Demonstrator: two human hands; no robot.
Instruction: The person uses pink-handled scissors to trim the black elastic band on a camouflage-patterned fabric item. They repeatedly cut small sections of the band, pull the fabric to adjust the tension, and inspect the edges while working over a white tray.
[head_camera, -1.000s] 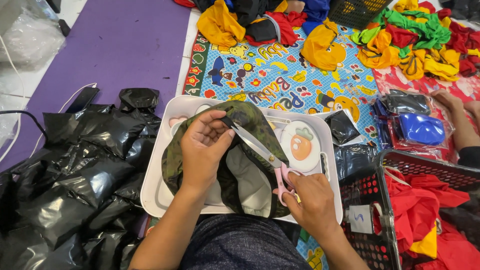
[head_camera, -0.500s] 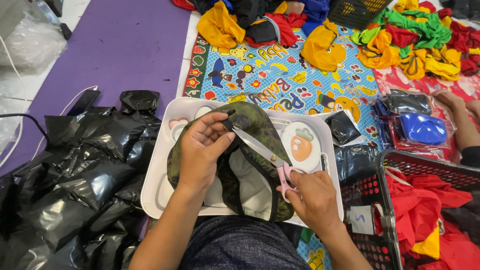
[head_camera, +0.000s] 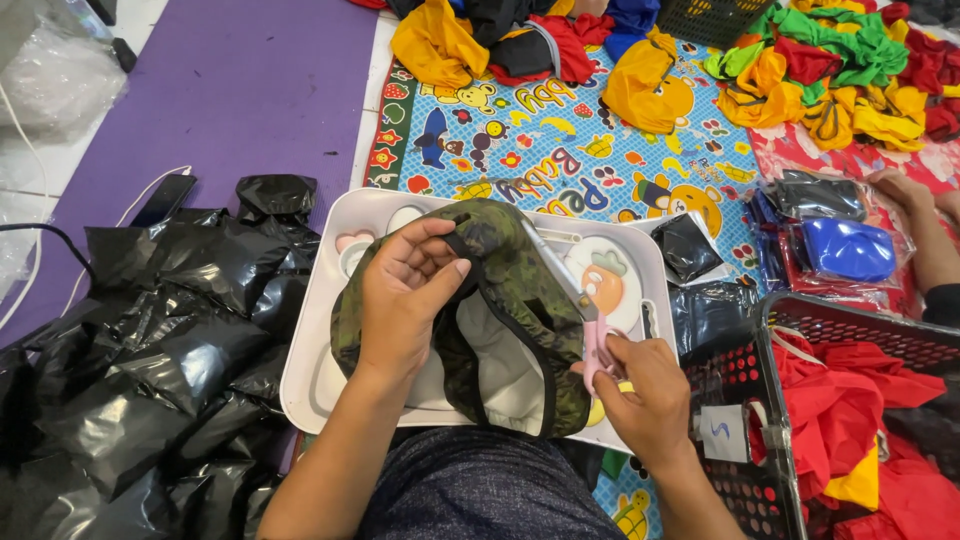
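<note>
My left hand (head_camera: 405, 290) pinches the camouflage cap (head_camera: 510, 300); my right hand (head_camera: 650, 390) grips scissors (head_camera: 575, 300) above it, trimming apparently unfinished.

one cap (head_camera: 520, 300), one scissors (head_camera: 585, 315), one tray (head_camera: 310, 350)

A single camera worn on the head looks steeply down over the person's lap, close to the white tray (head_camera: 310, 375) resting there. It faces forward across the floor: black bags (head_camera: 150, 330) lie at the left edge, a colourful mat (head_camera: 540, 150) ahead, and a basket (head_camera: 760, 400) at the right. No second view shares the scene.
</note>
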